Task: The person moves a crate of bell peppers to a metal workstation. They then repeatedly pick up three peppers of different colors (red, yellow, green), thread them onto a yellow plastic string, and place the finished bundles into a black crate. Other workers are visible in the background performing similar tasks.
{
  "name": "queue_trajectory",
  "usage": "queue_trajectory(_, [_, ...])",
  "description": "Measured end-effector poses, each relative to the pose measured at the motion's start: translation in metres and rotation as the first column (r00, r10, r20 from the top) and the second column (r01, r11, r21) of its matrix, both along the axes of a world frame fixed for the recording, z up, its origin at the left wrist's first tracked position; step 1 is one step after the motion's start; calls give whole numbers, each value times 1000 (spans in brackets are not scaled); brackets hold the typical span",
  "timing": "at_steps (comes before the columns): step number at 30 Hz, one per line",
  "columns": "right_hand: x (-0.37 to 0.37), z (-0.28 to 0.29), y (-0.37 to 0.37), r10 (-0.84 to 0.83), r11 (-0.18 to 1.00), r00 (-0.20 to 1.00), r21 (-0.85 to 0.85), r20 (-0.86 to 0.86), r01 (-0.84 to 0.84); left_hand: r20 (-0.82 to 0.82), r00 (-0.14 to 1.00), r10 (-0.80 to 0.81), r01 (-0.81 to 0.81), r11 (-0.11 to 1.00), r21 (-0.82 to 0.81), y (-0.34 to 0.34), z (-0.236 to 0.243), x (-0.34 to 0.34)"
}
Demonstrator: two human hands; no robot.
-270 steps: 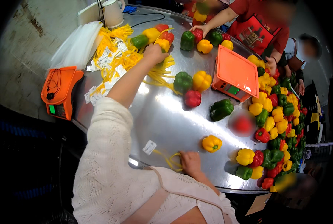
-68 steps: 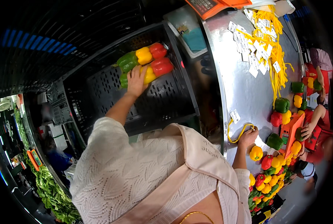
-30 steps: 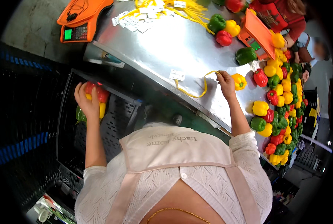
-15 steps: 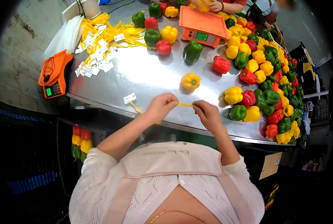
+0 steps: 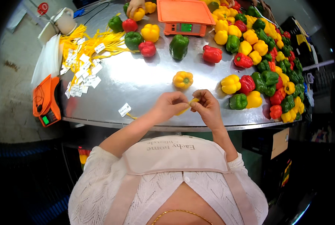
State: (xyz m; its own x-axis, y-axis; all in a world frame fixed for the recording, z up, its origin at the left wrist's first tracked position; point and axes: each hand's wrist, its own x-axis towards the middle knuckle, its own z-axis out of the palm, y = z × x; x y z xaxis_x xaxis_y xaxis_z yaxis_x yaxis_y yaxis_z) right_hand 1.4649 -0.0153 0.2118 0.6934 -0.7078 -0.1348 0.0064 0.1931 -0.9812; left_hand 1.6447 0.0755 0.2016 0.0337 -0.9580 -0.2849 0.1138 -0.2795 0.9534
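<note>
A thin yellow strip [image 5: 194,100], perhaps gathered netting, runs between my two hands above the table's near edge. My left hand [image 5: 168,105] pinches it between thumb and fingertips. Close beside it, my right hand [image 5: 208,109] pinches the same strip, thumb against forefinger. The strip's tail passes behind my left forearm, and its white tag [image 5: 124,109] lies on the table to the left. Just beyond my hands sits one yellow bell pepper [image 5: 183,80], stem showing, touched by neither.
An orange scale [image 5: 185,17] stands at the far middle, another orange scale [image 5: 47,101] at the left edge. Tagged yellow strips [image 5: 83,56] heap at far left. Bell peppers [image 5: 261,47] pile along the right. A co-worker's hand [image 5: 136,6] holds a yellow pepper at the far side.
My hands have come closer together, so less strip spans between them. The co-worker's hand has gone from the far scale to the peppers left of it. The whole view has shifted.
</note>
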Motion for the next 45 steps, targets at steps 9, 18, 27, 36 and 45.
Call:
queue_trajectory(9, [24, -25, 17, -97, 994, 990, 43, -107, 102, -336, 939, 68, -77, 997, -11, -7, 5, 36])
queue_trajectory(18, [49, -33, -9, -241, 847, 814, 524, 529, -90, -91, 984, -152, 156, 987, 40, -9, -21, 72])
queue_trajectory(27, [57, -20, 2, 99, 995, 960, 18, -263, -98, -467, 883, 49, -42, 999, 25, -39, -6, 78])
queue_trajectory(36, [23, -49, -49, -91, 801, 838, 539, 537, -259, -233, 972, -15, 4, 999, -45, -53, -17, 69])
queue_trajectory(45, [34, -6, -68, -411, 770, 880, 607, 238, 195, -334, 932, -145, 185, 978, 92, -70, 21, 51])
